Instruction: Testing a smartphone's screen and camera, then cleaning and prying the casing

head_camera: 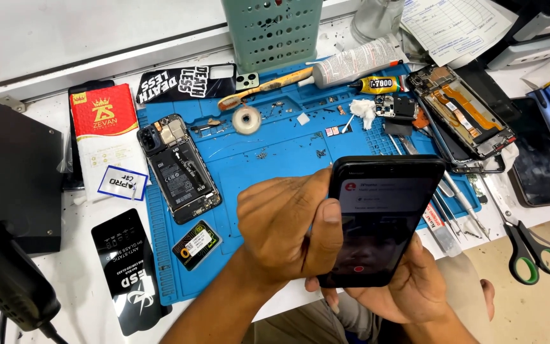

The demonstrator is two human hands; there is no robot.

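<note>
In the lower middle of the frame, the right hand [408,286] is cradling a black smartphone [380,216] upright from beneath, its long axis running top to bottom; the left hand [288,226] is curling over its left edge, thumb pressing the screen.

phone [383,216] blk, red dot on scrn | mat [275,153] blue | basket [274,32] pale grn, perforated | scissors [529,248] blk/grn hdls | pkt [104,137] red/wht

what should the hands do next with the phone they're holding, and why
Probably tap the red button low on the screen with the left thumb. The right hand cradles the black phone from below, its screen lit with a notice at the top, while the left hand grips its left edge, thumb already resting on the glass.
</note>
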